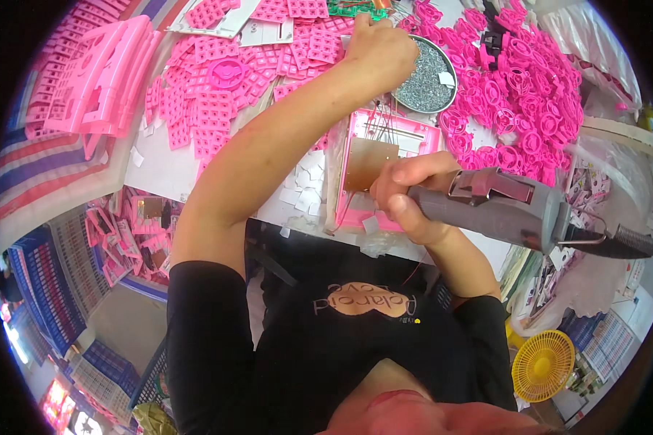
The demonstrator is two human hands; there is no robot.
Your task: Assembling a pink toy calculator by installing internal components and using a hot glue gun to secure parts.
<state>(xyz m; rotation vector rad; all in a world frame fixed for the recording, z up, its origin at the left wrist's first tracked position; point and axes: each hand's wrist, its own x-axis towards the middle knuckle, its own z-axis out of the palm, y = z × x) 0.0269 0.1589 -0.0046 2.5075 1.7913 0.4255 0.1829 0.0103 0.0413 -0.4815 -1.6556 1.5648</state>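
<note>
My right hand (421,192) is wrapped round a grey electric screwdriver (500,206), its cable end pointing right and its tip hidden by my fingers. Under that hand lies an open pink plastic housing (344,217) with a brown circuit board (370,163) and thin wires in it. My left arm stretches across the bench, and my left hand (381,54) is curled beside a round tin of small silvery screws (424,80). Its fingertips come close to green circuit boards (359,9) at the far edge; anything between them is hidden.
Pink button pads (203,101) cover the left of the bench, with stacked pink housings (102,80) beyond. A heap of pink ring-shaped parts (522,101) fills the right. White paper pieces (308,181) lie beside the open housing. A yellow basket (542,366) stands low at the right.
</note>
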